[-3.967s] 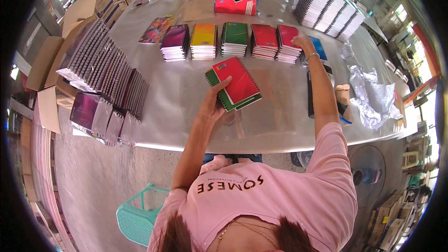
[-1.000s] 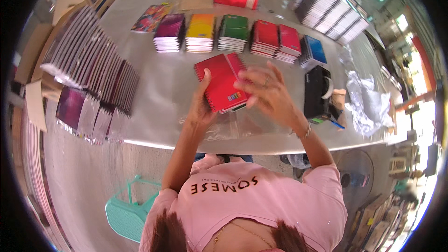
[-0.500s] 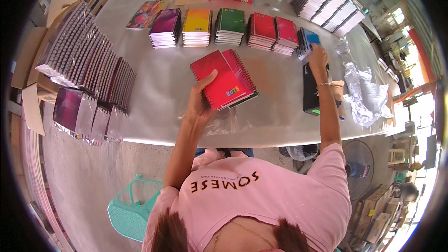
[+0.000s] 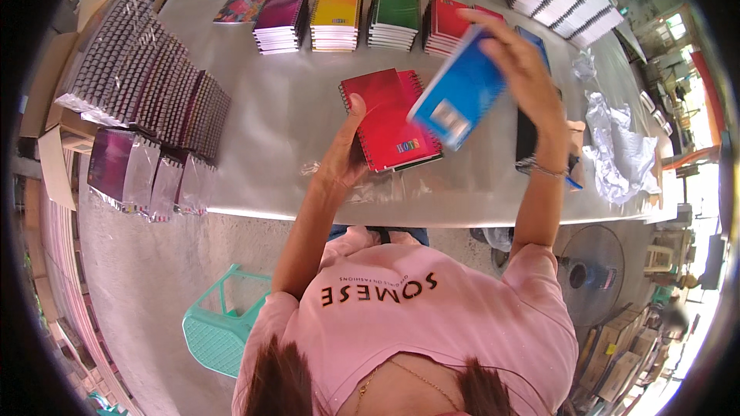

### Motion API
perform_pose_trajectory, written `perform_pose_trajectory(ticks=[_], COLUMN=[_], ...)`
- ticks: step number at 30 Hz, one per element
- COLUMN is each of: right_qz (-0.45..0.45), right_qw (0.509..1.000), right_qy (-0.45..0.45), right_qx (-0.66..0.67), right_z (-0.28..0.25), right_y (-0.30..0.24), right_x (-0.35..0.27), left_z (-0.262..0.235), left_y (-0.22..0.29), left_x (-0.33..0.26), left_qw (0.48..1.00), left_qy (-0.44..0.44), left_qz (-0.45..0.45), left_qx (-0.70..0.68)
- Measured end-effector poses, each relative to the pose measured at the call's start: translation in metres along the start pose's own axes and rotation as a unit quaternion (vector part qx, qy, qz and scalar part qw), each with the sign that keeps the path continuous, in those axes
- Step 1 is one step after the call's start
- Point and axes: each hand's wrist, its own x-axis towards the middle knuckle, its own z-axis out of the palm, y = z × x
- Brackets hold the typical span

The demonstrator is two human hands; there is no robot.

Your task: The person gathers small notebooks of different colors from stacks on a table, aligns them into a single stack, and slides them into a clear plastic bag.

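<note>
The right hand (image 4: 530, 71) grips a blue, rectangular paper notebook (image 4: 469, 88) — long axis one-to-seven o'clock — at two o'clock from red, spiral-bound paper notebooks (image 4: 383, 122) clasped in the left hand (image 4: 339, 157).

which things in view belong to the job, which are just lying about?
Job, judging by the hands:
- red-topped notebooks in the left hand
- blue notebook in the right hand
- probably the purple stack, yellow stack, green stack

Apparently lying about:
- crumpled plastic
- green stool
- fan
</note>
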Motion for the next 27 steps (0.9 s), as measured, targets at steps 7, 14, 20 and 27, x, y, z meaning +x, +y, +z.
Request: perform_pose_trajectory(ticks=[7,14,20,27], right_qz=[0.097,0.156,0.171,0.148], right_qw=[0.991,0.871,0.886,0.879], right_qy=[0.046,0.024,0.040,0.062], right_qx=[0.086,0.466,0.429,0.449], right_z=[0.100,0.138,0.147,0.157], right_y=[0.034,0.006,0.014,0.015], right_x=[-0.065,-0.102,-0.106,-0.108], left_z=[-0.009,-0.003,-0.025,-0.029], left_y=[-0.002,0.011,-0.017,-0.017], left_x=[-0.004,-0.014,-0.008,-0.016], left_qw=[0.995,0.877,0.876,0.842], left_qy=[0.026,0.028,-0.027,-0.047], left_qz=[-0.050,0.159,0.215,0.221], left_qx=[0.081,0.453,0.431,0.491])
